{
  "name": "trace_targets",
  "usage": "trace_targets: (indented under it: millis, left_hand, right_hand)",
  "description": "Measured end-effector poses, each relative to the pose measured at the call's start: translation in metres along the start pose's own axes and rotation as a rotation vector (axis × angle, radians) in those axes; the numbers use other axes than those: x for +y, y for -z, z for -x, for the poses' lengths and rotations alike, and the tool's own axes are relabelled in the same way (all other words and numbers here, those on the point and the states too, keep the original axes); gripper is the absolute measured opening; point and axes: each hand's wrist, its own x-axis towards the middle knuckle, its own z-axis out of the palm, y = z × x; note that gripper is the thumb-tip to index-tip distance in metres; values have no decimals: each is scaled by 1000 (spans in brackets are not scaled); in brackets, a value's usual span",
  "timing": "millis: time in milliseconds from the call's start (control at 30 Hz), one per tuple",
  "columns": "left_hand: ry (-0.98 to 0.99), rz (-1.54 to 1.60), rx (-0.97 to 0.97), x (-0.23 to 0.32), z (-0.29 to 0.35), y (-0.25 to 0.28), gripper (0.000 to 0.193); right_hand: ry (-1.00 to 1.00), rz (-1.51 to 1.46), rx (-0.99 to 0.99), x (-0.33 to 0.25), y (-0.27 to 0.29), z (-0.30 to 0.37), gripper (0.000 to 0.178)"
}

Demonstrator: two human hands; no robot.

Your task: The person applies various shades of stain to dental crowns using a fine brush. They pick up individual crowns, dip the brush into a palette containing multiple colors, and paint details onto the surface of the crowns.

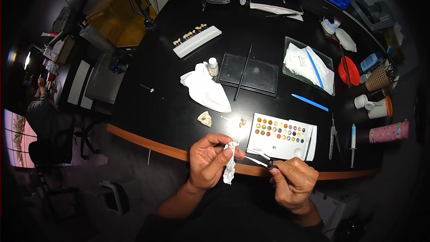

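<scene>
My left hand (pixel 208 159) is closed in front of the desk's near edge, pinching a crumpled white tissue (pixel 230 170) between thumb and fingers. A small cream-coloured, tooth-like piece (pixel 233 144) shows at the top of that tissue. To its right, my right hand (pixel 294 183) grips tweezers (pixel 257 161) with pale prongs and a dark grip. The prongs are spread and point toward my left hand; I see nothing between them. Just beyond my hands lies a white palette (pixel 268 148) with rows of small coloured paint spots. Small cream pieces (pixel 242 123) rest beside it.
A white cloth (pixel 204 89), a small bottle (pixel 213 66) and a black flat case (pixel 264 78) with a brush (pixel 243 71) lie farther back. A rack of tooth pieces (pixel 197 41) stands behind. Rightward are a glass tray (pixel 330 88), red bowl (pixel 351 74), syringe (pixel 353 145) and pink bottle (pixel 389 131).
</scene>
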Motion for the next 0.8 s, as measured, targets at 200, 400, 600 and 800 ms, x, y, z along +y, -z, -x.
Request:
trace_targets:
  millis: [200, 400, 600, 800]
  left_hand:
    - [-3, -14, -33, 0, -1, 0, 19]
    - [-28, -13, -70, -1, -2, 1, 18]
    - [-27, -70, -45, -1, -1, 1, 18]
    - [-32, -16, -86, -1, -2, 3, 19]
  right_hand:
    - [56, 20, 40, -2, -6, -4, 13]
    - [109, 48, 57, -4, -8, -6, 15]
    - [123, 65, 46, -7, -9, -9, 16]
    - [146, 55, 60, -6, -11, -10, 18]
